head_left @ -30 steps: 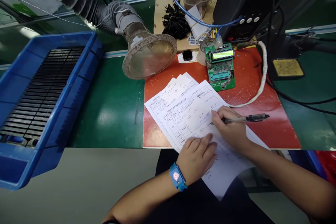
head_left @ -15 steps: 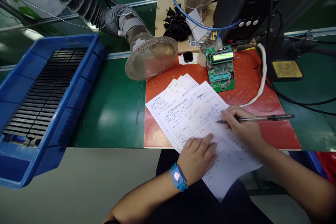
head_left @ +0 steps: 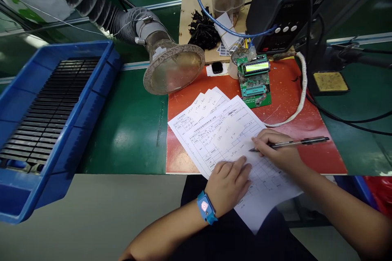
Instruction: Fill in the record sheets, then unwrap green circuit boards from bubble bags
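The right hand [head_left: 277,151] held a pen [head_left: 298,142] between its thumb and fingers, and the tip of the pen was at the upper printed form [head_left: 226,130]. The left hand [head_left: 228,185] held nothing; it lay flat on the same form, with the fingers a little bent. On this left wrist there was a blue wristband [head_left: 207,207]. So, of the two hands, only one was grasping.

The form lay slanted on the red mat [head_left: 180,151], over some other papers [head_left: 196,106], and its lower part went out past the front edge of the green desk [head_left: 122,130]. Behind the form, on the mat, was a green circuit board [head_left: 255,81] with a lit small screen [head_left: 256,67]. A round suction hood [head_left: 174,69] hung to the left of the board. At the far left was a blue tray [head_left: 58,175] with black bars [head_left: 52,110] in it. To the right of the mat was a yellow sponge [head_left: 329,81].
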Available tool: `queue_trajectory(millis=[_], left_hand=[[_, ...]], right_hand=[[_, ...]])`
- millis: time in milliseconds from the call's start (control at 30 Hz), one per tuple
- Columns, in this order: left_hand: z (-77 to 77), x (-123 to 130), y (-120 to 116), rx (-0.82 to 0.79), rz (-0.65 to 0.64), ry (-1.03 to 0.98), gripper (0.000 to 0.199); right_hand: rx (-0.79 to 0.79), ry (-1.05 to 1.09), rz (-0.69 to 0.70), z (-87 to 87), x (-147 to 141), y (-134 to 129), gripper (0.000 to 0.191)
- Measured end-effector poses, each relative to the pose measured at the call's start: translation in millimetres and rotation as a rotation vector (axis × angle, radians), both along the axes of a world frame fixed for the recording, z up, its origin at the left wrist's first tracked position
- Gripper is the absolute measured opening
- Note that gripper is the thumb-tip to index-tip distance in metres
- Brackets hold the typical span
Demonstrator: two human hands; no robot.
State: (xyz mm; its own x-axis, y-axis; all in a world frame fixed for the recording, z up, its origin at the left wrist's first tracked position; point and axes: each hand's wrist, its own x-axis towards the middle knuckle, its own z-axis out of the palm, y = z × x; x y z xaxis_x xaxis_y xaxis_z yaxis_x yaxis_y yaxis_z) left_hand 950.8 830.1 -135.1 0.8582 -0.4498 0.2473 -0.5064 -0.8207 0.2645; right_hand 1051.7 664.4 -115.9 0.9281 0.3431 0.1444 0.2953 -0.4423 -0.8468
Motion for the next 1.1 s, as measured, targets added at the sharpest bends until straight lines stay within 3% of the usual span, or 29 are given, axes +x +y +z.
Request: queue_trajectory(millis=[1100], left_hand=[[1.3, 0.5, 0.2, -0.012, 0.001, -0.009, 0.037]], right_hand=[[0.001, -0.054, -0.118, -0.8, -0.2, 3.5, 0.033]])
